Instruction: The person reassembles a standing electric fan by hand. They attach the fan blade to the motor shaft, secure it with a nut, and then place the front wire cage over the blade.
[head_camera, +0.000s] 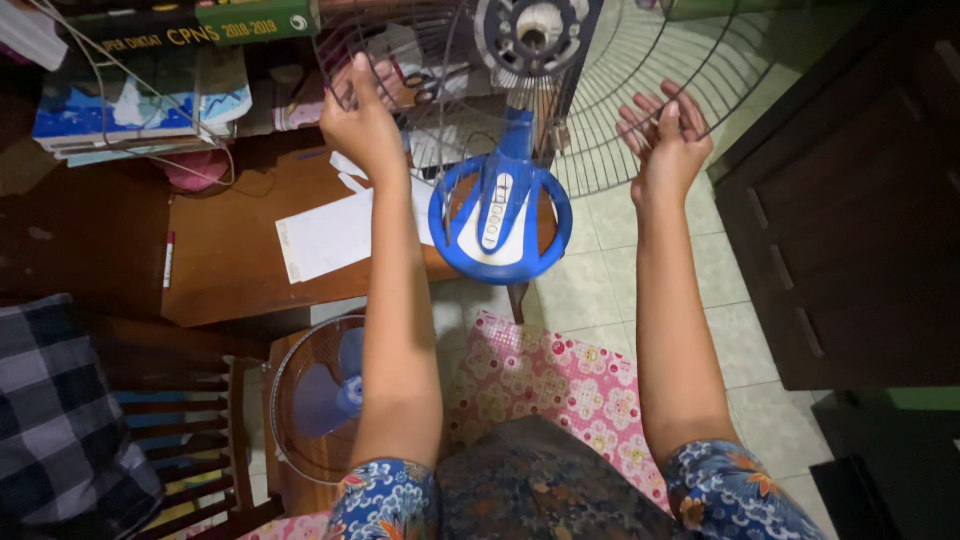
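Wire fan guard (640, 110) at top centre of frame: fingers of left hand (362, 122) hooked through spokes at left rim, fingers of right hand (668, 135) curled on spokes at right rim. Judged light, springy, easily bent; grip outer ring, both sides. Blue fan base (500, 215) below on wooden desk (230, 270). Second guard with blade (320, 395) at lower left.

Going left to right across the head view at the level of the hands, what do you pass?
Stack of books → left hand → blue fan stand → right hand → dark wooden cabinet.
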